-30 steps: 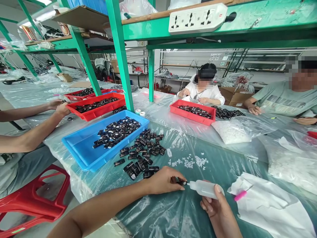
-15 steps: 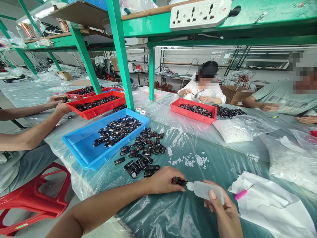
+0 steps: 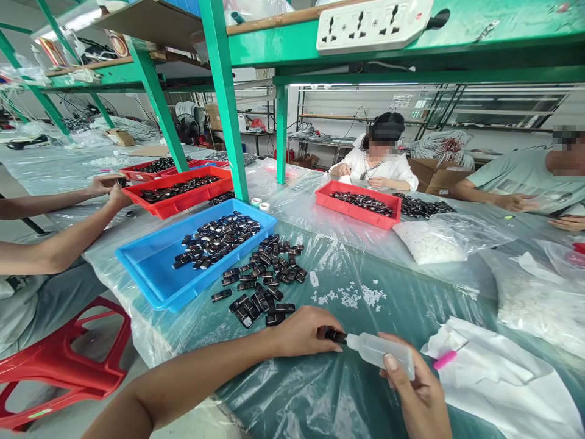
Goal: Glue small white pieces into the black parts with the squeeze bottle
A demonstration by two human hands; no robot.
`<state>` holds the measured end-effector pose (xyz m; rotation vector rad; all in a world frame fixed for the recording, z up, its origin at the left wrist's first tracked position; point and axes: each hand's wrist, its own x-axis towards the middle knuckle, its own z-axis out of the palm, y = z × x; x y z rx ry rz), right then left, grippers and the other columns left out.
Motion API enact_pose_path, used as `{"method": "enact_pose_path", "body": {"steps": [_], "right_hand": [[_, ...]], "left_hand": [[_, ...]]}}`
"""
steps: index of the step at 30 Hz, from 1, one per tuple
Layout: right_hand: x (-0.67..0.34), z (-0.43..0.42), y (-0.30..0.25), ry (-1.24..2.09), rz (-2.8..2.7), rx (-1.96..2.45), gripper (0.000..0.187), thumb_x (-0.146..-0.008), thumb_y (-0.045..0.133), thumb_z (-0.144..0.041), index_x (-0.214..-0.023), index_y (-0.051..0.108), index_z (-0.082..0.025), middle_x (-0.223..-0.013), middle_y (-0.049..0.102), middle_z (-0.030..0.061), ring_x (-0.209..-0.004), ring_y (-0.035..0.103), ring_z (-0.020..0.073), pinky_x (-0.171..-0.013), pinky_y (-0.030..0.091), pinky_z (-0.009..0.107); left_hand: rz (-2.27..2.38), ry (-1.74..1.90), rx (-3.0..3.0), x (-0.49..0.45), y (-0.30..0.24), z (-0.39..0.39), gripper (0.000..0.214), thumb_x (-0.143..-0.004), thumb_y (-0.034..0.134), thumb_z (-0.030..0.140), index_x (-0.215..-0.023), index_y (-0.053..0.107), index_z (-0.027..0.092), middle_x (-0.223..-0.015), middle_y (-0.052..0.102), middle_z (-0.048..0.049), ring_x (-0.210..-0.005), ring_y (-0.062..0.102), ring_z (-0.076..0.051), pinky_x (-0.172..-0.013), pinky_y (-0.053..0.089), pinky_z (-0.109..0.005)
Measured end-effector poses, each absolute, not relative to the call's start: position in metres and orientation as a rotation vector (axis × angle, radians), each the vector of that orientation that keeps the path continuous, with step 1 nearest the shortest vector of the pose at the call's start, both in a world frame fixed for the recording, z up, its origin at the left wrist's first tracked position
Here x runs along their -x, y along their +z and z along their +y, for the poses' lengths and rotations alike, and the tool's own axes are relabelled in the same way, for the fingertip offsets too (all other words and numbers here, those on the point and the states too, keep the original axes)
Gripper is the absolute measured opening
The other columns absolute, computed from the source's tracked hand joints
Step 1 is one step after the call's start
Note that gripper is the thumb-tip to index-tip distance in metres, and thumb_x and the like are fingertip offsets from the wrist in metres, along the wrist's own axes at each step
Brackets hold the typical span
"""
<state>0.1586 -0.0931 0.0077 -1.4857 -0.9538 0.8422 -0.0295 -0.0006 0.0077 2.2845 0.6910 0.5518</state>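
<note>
My left hand rests on the green table, its fingers pinched round a small black part. My right hand grips a small translucent squeeze bottle lying almost level, its nozzle touching the black part. A loose heap of similar black parts lies just beyond my left hand. Behind it stands a blue tray that holds more of them. Small white bits are scattered on the plastic sheet ahead.
A white cloth with a pink-handled tool lies to my right. Bags of white bits sit further back. Red trays of black parts stand before other seated people; a person's arms reach in at left. A green post rises mid-table.
My right hand has shifted its grip on the bottle, with the thumb now over its rear end. The nozzle stays against the black part. My left hand has hardly moved.
</note>
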Motion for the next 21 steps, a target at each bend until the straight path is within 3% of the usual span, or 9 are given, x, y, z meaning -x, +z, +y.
{"method": "enact_pose_path", "body": {"steps": [10, 17, 21], "right_hand": [[-0.1626, -0.0939, -0.0011, 0.828, -0.993, 1.483, 0.043, -0.068, 0.066, -0.053, -0.098, 0.065, -0.023, -0.104, 0.065, 0.0049, -0.093, 0.060, 0.0210, -0.072, 0.048, 0.020], [-0.1609, -0.0979, -0.0005, 0.863, -1.039, 1.449, 0.041, -0.069, 0.065, -0.052, -0.095, 0.065, -0.021, -0.099, 0.065, 0.0058, -0.088, 0.060, 0.0198, -0.070, 0.047, 0.020], [-0.1584, -0.0988, -0.0010, 0.840, -1.029, 1.432, 0.039, -0.068, 0.067, -0.051, -0.095, 0.065, -0.022, -0.101, 0.064, 0.0040, -0.090, 0.059, 0.0181, -0.070, 0.046, 0.017]], "left_hand": [[0.719, 0.568, -2.285, 0.0295, 0.0078, -0.0004, 0.030, -0.077, 0.066, 0.038, -0.097, 0.064, 0.016, -0.083, 0.063, -0.0046, -0.069, 0.056, -0.012, -0.060, 0.042, -0.019], [0.775, 0.560, -2.153, 0.0278, 0.0049, -0.0020, 0.025, -0.075, 0.068, 0.032, -0.091, 0.057, 0.017, -0.076, 0.060, 0.0004, -0.059, 0.053, -0.009, -0.053, 0.037, -0.018], [0.735, 0.588, -2.053, 0.0280, 0.0067, -0.0026, 0.027, -0.074, 0.069, 0.029, -0.094, 0.055, 0.016, -0.080, 0.062, -0.0010, -0.064, 0.054, -0.010, -0.055, 0.038, -0.018]]}}
